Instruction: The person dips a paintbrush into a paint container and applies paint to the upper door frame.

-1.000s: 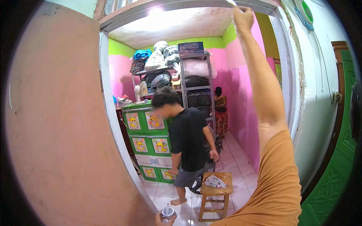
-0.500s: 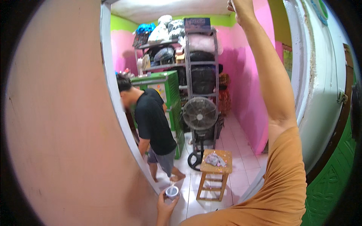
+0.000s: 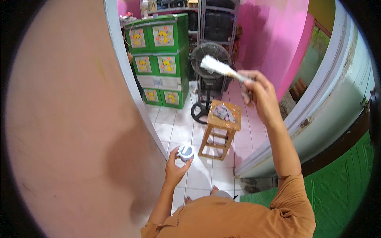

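Note:
In my right hand, raised at the right in front of the doorway, is a paintbrush. Its white-coated bristles point to the upper left, and my fingers are closed round the handle. Lower down, near the door frame, my left hand grips a small cup from its left side. The cup has a white rim, a greyish inside and a white streak in it. Brush and cup are well apart.
A pale door frame stands on my left beside a plain peach wall. Ahead are a wooden stool with a grey rag, a standing fan, a green drawer cabinet and a metal shelf. A green door is at lower right.
My right hand has come down from above the doorway, bringing the paintbrush into view. The view has tilted downward. The person in black by the cabinet is no longer plainly visible. My left hand still holds the cup.

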The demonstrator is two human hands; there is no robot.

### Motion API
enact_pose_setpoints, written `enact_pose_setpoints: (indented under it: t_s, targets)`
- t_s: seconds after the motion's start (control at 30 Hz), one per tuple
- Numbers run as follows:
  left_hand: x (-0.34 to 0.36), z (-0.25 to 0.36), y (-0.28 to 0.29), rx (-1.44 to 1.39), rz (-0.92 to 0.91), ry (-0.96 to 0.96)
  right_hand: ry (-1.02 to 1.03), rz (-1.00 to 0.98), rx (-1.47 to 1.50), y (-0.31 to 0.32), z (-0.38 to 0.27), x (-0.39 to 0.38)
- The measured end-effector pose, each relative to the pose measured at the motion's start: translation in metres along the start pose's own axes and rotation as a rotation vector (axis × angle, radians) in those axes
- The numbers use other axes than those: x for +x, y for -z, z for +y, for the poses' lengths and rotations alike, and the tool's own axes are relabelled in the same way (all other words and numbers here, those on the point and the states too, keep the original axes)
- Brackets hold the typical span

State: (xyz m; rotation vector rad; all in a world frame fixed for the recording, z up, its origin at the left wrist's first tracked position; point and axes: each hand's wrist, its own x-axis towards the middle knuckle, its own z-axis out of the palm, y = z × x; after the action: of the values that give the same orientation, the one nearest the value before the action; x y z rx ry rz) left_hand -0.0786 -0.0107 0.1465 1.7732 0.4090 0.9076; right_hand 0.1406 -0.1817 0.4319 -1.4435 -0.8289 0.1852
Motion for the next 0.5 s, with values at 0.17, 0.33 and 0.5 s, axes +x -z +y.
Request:
enact_pose_setpoints:
  t_s: [0.17,0.33,0.5]
  targets:
    - [-0.015,0.003,-0.015,0.012,-0.061,-0.048,-0.087,-0.117,-0.024,0.026,0.045,-0.083]
    - [-0.030,0.047,-0.036,0.005,-0.167,0.052,-0.136,-0.175,-0.138,0.055,0.034,-0.136]
    - [-0.059,0.063,-0.072,-0.045,-0.206,-0.003,-0.036,-0.257,-0.324,0.084,0.022,-0.174]
